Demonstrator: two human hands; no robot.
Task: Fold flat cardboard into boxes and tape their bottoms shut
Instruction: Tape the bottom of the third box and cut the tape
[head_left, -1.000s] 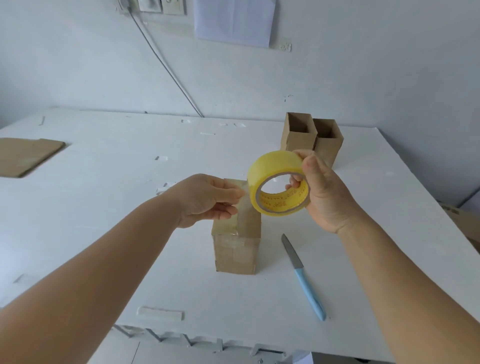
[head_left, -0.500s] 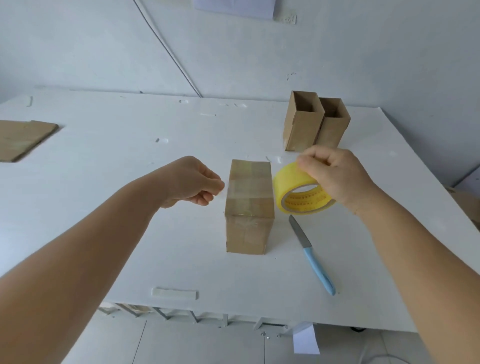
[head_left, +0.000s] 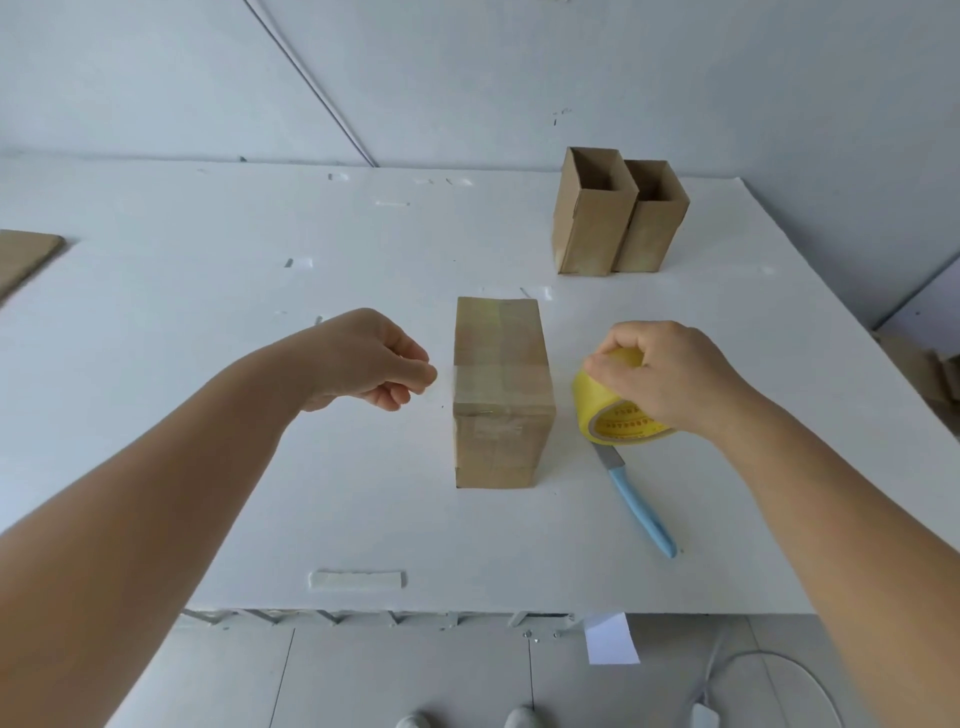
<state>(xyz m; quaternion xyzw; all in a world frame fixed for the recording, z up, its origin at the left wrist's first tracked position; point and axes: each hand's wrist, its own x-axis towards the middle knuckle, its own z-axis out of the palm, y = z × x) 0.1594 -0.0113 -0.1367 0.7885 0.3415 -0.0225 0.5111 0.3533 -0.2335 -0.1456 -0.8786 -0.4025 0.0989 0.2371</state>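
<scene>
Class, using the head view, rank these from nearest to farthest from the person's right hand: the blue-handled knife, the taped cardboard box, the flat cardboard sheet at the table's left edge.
1. Blue-handled knife, just below the right hand.
2. Taped cardboard box, to its left.
3. Flat cardboard sheet, far left edge.

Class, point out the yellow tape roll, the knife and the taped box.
yellow tape roll (head_left: 597, 405), head view, outer yellow band.
knife (head_left: 641, 512), head view, blue handle.
taped box (head_left: 501, 384), head view, tape across its top.

- brown cardboard box (head_left: 501, 389), banded with glossy clear tape
- yellow tape roll (head_left: 613, 410), red print on its core
- knife (head_left: 636, 501) with light blue handle
- white table (head_left: 208, 322)
</scene>
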